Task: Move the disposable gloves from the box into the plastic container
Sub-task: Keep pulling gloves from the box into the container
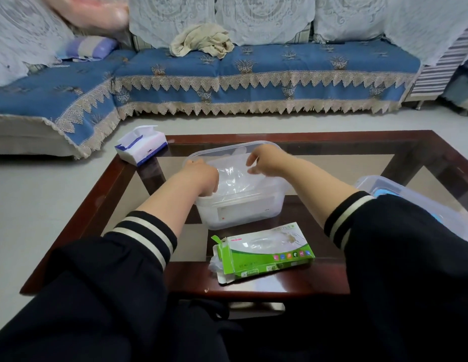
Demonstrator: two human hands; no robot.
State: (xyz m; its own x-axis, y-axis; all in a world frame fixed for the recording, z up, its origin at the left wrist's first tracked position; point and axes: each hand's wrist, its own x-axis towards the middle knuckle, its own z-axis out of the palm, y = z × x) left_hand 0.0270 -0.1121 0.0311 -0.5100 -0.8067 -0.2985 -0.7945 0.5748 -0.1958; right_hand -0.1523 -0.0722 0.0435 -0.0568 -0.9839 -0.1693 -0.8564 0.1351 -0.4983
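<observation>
Clear gloves [234,176] lie crumpled in container [240,205]; left hand [201,177] and right hand [264,163] pinch them.

Single head-worn wide-angle view, looking forward and down from close above the near edge of the worktop [384,138]; the sofa [253,74] fills the far background.

Both hands over a clear rectangular plastic container [240,205] on a dark glass-topped wooden table [384,158], left hand [201,176] dipped inside, right hand [264,163] seemingly pinching thin clear disposable gloves [233,176], green-and-white cardboard glove box [264,253] lying nearer, open at its left end.
</observation>
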